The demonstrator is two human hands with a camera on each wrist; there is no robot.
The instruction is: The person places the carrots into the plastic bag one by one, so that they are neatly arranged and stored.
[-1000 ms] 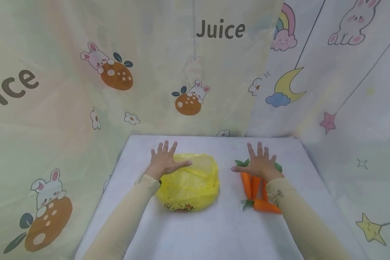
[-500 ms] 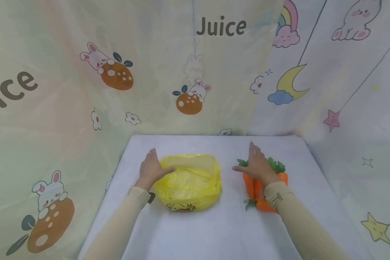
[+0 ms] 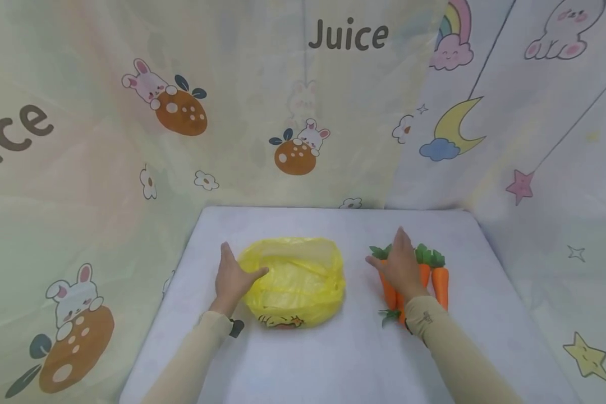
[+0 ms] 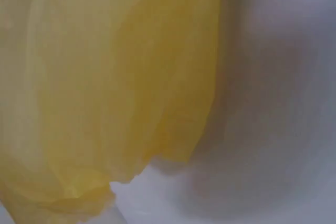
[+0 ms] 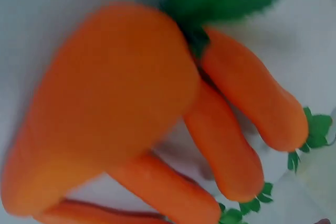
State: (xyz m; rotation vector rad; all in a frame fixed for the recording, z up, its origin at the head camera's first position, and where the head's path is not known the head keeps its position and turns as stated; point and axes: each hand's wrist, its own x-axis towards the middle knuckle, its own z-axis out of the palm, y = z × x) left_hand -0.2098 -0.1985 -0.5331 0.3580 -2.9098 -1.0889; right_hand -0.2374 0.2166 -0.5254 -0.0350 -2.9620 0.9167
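A yellow plastic bag (image 3: 298, 286) with a printed cartoon on its near side lies spread on the white table, its mouth facing up. My left hand (image 3: 232, 280) is at the bag's left side, thumb stretched out over its edge, holding nothing. Bag film (image 4: 105, 87) fills much of the left wrist view. My right hand (image 3: 402, 268) hovers over a group of orange carrots (image 3: 440, 286) with green leafy tops, thumb apart from the fingers. Several lie side by side, and one crosswise carrot (image 5: 105, 103) looms large in the right wrist view. The hand and sleeve hide part of them.
The white table (image 3: 303, 370) stands against a fabric backdrop (image 3: 242, 95) printed with rabbits, a moon and stars, which encloses its back and sides. A small dark object (image 3: 237, 327) sits at the left cuff.
Both hands were spread wide; their fingers have come together and turned edge-on. The left hand has moved left and nearer, off the bag's middle. Bag and carrots lie as before.
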